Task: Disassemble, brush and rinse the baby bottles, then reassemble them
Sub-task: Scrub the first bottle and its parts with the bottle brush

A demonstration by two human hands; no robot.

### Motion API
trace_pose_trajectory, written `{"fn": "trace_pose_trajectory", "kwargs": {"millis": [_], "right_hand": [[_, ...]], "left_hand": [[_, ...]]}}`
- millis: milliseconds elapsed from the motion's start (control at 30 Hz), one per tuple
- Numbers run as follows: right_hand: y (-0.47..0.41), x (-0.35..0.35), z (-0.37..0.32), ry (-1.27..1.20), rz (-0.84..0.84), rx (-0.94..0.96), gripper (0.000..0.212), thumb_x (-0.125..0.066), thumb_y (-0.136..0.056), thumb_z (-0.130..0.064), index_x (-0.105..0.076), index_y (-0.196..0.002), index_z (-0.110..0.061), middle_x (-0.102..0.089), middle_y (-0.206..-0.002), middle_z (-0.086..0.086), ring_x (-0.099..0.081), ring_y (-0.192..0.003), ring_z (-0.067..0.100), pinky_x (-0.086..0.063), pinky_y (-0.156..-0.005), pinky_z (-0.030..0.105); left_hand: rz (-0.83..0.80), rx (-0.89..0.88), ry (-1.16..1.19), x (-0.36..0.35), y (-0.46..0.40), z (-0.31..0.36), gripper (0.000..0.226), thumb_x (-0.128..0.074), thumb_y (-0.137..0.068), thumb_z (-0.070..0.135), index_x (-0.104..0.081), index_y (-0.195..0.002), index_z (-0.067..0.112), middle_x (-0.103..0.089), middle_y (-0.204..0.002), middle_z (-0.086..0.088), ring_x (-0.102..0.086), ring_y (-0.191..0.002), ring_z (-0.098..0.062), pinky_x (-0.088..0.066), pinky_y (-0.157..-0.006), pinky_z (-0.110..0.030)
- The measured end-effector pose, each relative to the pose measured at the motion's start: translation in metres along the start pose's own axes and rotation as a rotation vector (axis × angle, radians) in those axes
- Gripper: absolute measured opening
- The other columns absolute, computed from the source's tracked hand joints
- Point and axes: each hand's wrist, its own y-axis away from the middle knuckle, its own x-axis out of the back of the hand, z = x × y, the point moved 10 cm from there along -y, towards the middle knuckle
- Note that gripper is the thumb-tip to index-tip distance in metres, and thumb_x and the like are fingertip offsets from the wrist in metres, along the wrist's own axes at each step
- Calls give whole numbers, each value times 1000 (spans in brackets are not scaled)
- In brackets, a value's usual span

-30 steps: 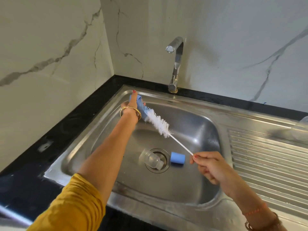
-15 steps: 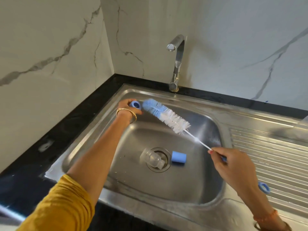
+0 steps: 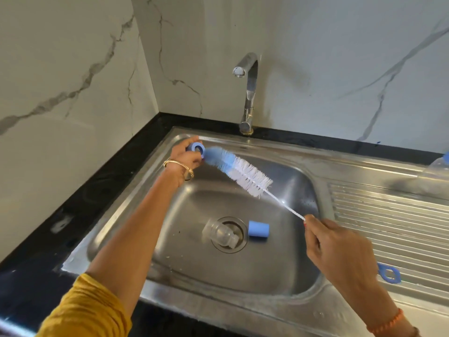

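The left hand (image 3: 185,158) grips a blue collar ring (image 3: 197,148) over the sink's (image 3: 303,164) far-left corner. The right hand (image 3: 337,249) pinches the wire handle of the bottle brush (image 3: 239,170), whose blue tip sits at the ring's opening. On the drain lie a clear teat (image 3: 222,233) and, just beside it, a blue cap (image 3: 258,229). A bottle (image 3: 437,166) rests at the drainboard's far-right edge. Disassembly looks done and brushing is under way; no water runs from the tap (image 3: 247,93), so rinsing and reassembly likely remain.

A yellow sleeve (image 3: 80,310) covers the left upper arm. Gold bangles (image 3: 179,167) ring the left wrist. An orange thread band (image 3: 386,323) rings the right wrist.
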Motion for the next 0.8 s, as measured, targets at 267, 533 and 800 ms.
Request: {"fn": "trace_pose_trajectory", "kwargs": {"millis": [267,533,800], "right_hand": [[5,10,5,-2,97,-61,34,-40,-80,-17,-71,-71,-8,-49,-42,5,-42,-27,27,-21,-41,17],[4,12,-7,-39,103,43,33,-43,-82,-17,-71,-71,-4,-49,-42,4,-40,-27,20,-33,-30,20],[6,14,-3,-55,73,1,14,-59,-77,-8,-69,-68,-4,-50,-42,5,-41,-26,25,-36,-28,24]], "left_hand": [[171,7,116,9,0,5,31,-44,-95,2,-54,-124,0,-54,-129,-17,-53,-114,-29,-41,-104,-42],[71,-51,122,-5,2,15,36,-45,-94,-1,-50,-130,2,-51,-134,-12,-48,-124,-26,-39,-106,-39],[87,35,278,-9,6,5,32,-47,-94,2,-54,-125,3,-56,-116,-11,-52,-100,-19,-48,-88,-30]]}}
